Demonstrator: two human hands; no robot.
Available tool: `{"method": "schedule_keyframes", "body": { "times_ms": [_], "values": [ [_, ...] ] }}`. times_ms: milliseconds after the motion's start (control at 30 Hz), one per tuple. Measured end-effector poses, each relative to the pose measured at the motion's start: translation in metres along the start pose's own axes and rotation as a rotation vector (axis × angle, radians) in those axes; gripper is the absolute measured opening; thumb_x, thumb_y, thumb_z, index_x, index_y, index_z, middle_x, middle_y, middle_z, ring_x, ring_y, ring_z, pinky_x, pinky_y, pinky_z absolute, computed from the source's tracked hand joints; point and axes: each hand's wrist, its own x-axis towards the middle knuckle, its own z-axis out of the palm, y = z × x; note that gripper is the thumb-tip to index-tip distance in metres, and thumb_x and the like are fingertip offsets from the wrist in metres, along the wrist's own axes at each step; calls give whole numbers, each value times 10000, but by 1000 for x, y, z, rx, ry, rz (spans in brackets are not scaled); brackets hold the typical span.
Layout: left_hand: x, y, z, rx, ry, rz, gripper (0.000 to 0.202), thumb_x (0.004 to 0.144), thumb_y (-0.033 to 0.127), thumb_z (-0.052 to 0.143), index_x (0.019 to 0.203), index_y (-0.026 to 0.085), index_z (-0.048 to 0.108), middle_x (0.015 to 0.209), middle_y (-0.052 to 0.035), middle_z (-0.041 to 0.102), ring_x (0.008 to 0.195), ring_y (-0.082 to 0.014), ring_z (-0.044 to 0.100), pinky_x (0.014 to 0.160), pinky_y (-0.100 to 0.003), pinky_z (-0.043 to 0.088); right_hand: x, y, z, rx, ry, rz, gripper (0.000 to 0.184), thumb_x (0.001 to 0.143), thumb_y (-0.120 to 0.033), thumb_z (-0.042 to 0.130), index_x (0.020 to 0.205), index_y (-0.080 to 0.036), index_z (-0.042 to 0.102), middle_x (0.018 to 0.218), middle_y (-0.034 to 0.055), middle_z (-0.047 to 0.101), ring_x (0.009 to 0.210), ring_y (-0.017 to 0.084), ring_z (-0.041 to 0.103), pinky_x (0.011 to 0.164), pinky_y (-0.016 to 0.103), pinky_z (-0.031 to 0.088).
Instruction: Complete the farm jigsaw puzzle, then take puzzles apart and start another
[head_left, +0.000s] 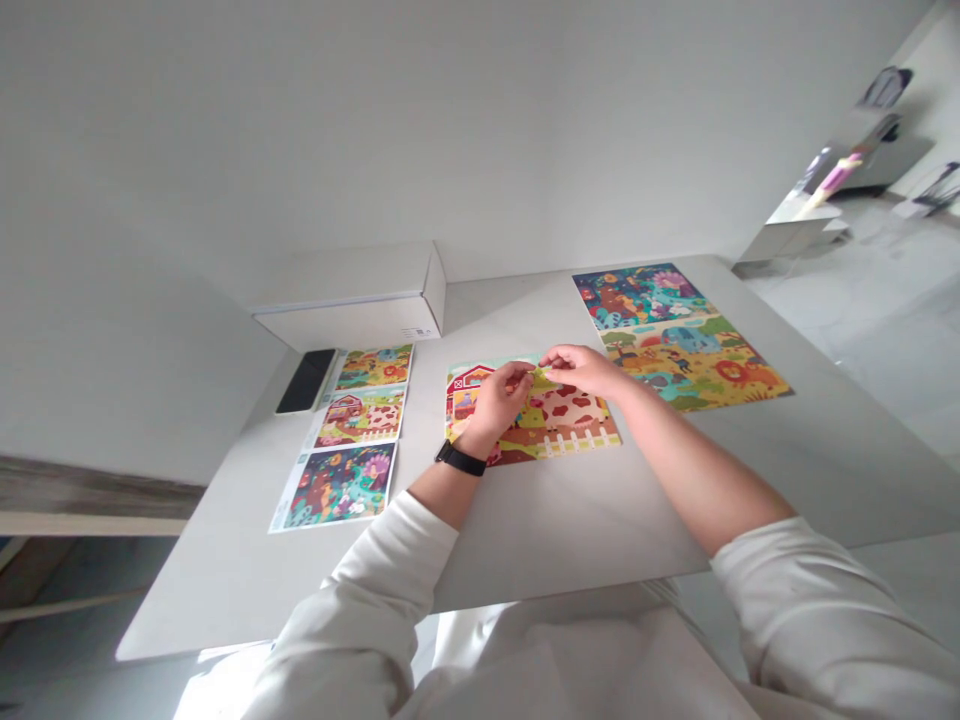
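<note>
My left hand (496, 402), with a black band on the wrist, is closed in a pinch above the farm puzzle. From the right, my right hand (583, 370) meets it, its fingers pinched too. Between the fingertips is a small yellow-green puzzle piece (541, 379), partly covered by the fingers. Below lies the farm puzzle (574, 412), with a red barn, a spotted cow and a white fence; its upper middle is hidden by my hands.
Two joined puzzle pictures (686, 355) lie at the right, night forest above savanna. A sheet with three small pictures (358, 420) is on the left beside a black phone (306, 381). A white box (349, 300) stands against the wall at the back of the table (525, 540).
</note>
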Motion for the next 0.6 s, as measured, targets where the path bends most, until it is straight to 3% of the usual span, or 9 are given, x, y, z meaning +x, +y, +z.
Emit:
{"method": "schedule_keyframes", "body": {
  "times_ms": [100,267,400,600],
  "values": [
    [0,0,-1,35,29,9,225,1012,243,649,1225,205,710,1093,-73,799,981,-198,759,913,-337,605,1,3,-3,-14,4,9,339,813,-495,823,983,-210,757,846,16,739,766,171,650,743,289,514],
    [-1,-1,-6,256,80,111,259,992,218,666,1249,210,696,1213,-100,756,1156,-236,718,1068,-401,570,6,12,-25,-5,193,46,378,774,-495,856,978,-206,725,861,30,748,712,165,644,681,281,497],
    [-4,-3,-5,394,-7,167,315,970,210,666,1281,227,718,1279,-113,703,1231,-271,677,1120,-434,547,10,25,-31,-53,276,77,339,779,-457,850,961,-214,697,832,15,739,679,160,636,638,266,473],
    [-9,-2,-1,575,-118,177,380,992,298,663,1364,273,735,1446,-135,609,1341,-336,590,1204,-536,461,15,40,-25,-236,263,113,214,817,-365,821,933,-228,706,869,19,778,742,176,664,676,259,469]
  ]
}}
